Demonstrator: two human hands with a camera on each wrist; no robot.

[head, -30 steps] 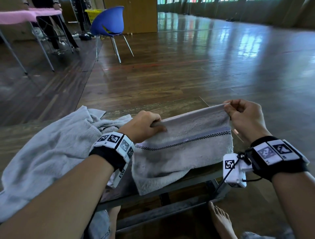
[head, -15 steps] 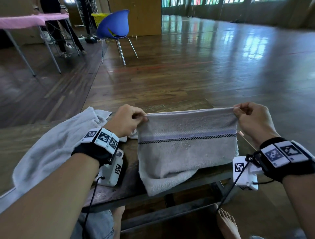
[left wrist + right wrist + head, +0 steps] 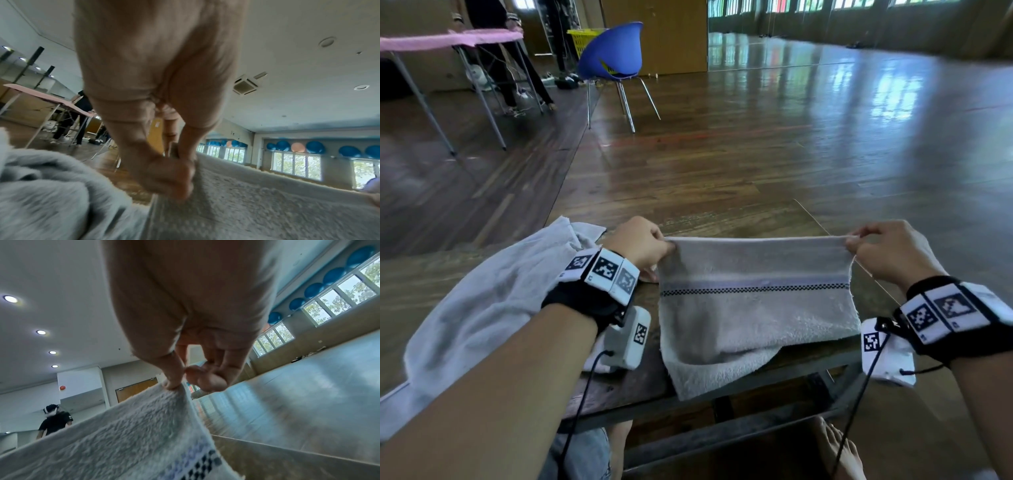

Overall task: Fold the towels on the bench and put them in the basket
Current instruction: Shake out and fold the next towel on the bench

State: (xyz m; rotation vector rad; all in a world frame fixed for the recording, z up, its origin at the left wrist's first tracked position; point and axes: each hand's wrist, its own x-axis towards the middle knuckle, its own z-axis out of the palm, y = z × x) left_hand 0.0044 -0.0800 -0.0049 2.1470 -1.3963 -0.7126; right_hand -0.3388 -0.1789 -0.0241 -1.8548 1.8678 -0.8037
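Note:
A beige towel (image 3: pixel 756 315) with a lilac band and a black checked stripe hangs taut between my hands above the dark wooden bench (image 3: pixel 640 380). My left hand (image 3: pixel 643 245) pinches its upper left corner, seen close in the left wrist view (image 3: pixel 185 164). My right hand (image 3: pixel 866 245) pinches the upper right corner between thumb and fingers (image 3: pixel 174 382). The towel's lower edge drapes over the bench's front edge. A second, pale grey towel (image 3: pixel 482 308) lies crumpled on the bench to the left. No basket near the bench shows.
Polished wooden floor stretches beyond the bench. A blue chair (image 3: pixel 613 54) and a yellow crate (image 3: pixel 582 41) stand far back left, next to a pink-topped table (image 3: pixel 448 39) with a person behind it. My bare foot (image 3: pixel 835 448) is under the bench at the right.
My left hand slid left along the top edge to the corner, and both hands pulled the towel out flat and taut. The right hand kept its pinch.

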